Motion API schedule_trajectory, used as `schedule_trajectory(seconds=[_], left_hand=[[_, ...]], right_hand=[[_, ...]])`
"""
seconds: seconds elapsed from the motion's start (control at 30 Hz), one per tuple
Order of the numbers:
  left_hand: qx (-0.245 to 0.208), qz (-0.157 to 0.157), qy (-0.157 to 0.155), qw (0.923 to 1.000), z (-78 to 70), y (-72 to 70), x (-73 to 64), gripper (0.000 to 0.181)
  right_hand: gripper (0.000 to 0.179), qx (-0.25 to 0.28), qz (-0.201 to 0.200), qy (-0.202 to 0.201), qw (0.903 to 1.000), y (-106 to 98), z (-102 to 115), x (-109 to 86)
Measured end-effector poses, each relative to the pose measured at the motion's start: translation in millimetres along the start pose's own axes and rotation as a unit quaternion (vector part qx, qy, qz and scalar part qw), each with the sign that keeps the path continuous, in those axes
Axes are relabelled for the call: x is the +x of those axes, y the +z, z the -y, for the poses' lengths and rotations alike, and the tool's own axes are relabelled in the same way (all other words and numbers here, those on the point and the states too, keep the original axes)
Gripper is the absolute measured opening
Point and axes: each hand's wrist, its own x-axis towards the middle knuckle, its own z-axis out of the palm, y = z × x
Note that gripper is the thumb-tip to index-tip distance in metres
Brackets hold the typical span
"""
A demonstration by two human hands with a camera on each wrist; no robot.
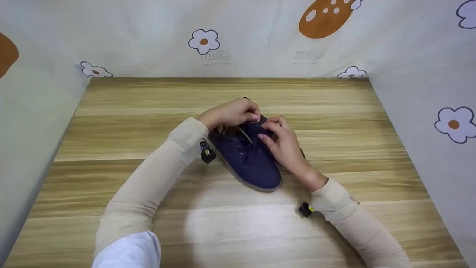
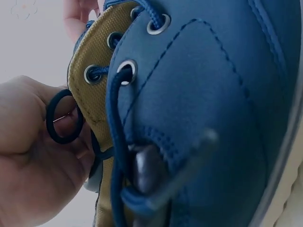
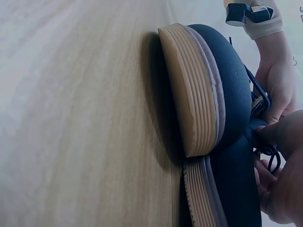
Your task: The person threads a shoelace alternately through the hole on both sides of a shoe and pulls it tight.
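A navy blue lace-up shoe (image 1: 250, 163) lies in the middle of the wooden table (image 1: 111, 130), toe toward me. Both hands meet at its laced top. My left hand (image 1: 254, 115) reaches from the left and pinches a loop of dark blue shoelace (image 2: 64, 118) beside the tan tongue (image 2: 102, 94) and the metal eyelets (image 2: 127, 66). My right hand (image 1: 266, 131) comes from the right, its fingers curled over the shoe's upper and pinching the lace (image 3: 271, 152). The right wrist view shows the ribbed tan sole (image 3: 194, 94) against the table.
Pale fabric walls with flower prints (image 1: 203, 41) close in the table at the back and on both sides. A small black camera is strapped to each wrist (image 1: 207, 152) (image 1: 305, 209). Bare wood lies around the shoe.
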Motion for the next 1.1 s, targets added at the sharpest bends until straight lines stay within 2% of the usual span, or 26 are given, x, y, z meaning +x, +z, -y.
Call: schedule_trajectory(seconds=[0.13, 0.33, 0.43, 0.6, 0.7, 0.87, 1.1], left_hand=[[-0.009, 0.010, -0.006, 0.9999, 0.1, 0.0, 1.4, 0.020], [0.006, 0.052, -0.020, 0.9984, -2.4, -2.5, 3.1, 0.021], [0.010, 0.061, -0.024, 0.9978, -2.6, -3.5, 3.9, 0.021], [0.021, 0.025, -0.016, 0.9994, -1.9, -3.7, 3.3, 0.019], [0.024, 0.017, -0.005, 0.9996, -1.7, -3.6, 1.9, 0.018], [0.017, 0.047, 0.001, 0.9987, -2.0, -3.0, 1.9, 0.019], [0.043, 0.085, -0.028, 0.9951, -5.3, -3.1, 5.1, 0.021]], right_hand=[[0.020, 0.001, 0.000, -0.004, 1.0000, 0.4, 0.1, 0.1], [0.020, 0.002, 0.003, -0.014, 0.9999, 1.1, 0.2, -0.1], [0.020, 0.003, 0.005, -0.018, 0.9998, 1.5, 0.0, -0.5], [0.020, 0.007, 0.004, -0.023, 0.9997, 1.5, -0.3, -0.9], [0.020, 0.003, 0.007, -0.021, 0.9998, 1.2, -0.2, -0.8], [0.019, -0.006, 0.011, -0.012, 0.9999, 0.3, 0.2, -0.9], [0.020, -0.008, 0.011, -0.015, 0.9998, 0.1, 0.2, -0.6]])
